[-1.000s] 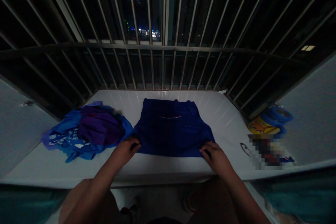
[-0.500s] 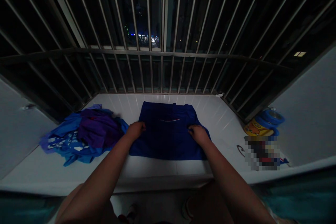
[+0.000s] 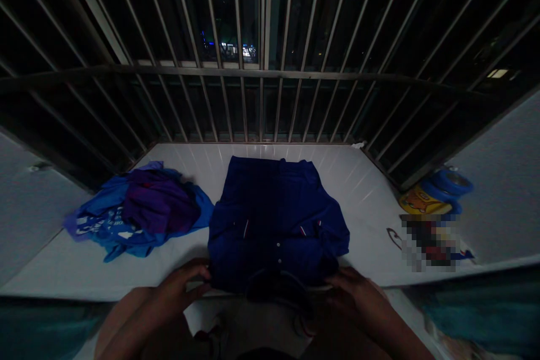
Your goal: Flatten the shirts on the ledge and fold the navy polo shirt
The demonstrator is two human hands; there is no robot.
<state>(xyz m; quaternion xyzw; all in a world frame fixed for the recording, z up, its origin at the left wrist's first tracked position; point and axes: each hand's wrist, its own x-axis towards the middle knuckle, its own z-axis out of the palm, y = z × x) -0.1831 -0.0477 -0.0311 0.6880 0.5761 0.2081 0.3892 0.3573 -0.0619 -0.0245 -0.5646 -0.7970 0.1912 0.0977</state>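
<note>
A dark navy button-front shirt (image 3: 274, 225) lies on the white tiled ledge (image 3: 350, 180), with small white buttons and red-and-white trim showing. Its collar end reaches the ledge's near edge and appears to hang slightly over it. My left hand (image 3: 183, 287) grips the shirt's near left side, and my right hand (image 3: 354, 292) holds its near right side. Both hands are partly in shadow, and the shirt's lowest part is dark and hard to make out.
A crumpled heap of blue and purple clothes (image 3: 139, 208) lies left of the shirt. Metal window bars (image 3: 261, 101) rise behind the ledge. At right are blue rolls (image 3: 447, 188), a yellow printed item (image 3: 424, 201), and a pixelated object (image 3: 428, 239).
My hands have moved from the middle of the folded shirt back to the near edge. The shirt now looks larger, with its buttons and collar showing.
</note>
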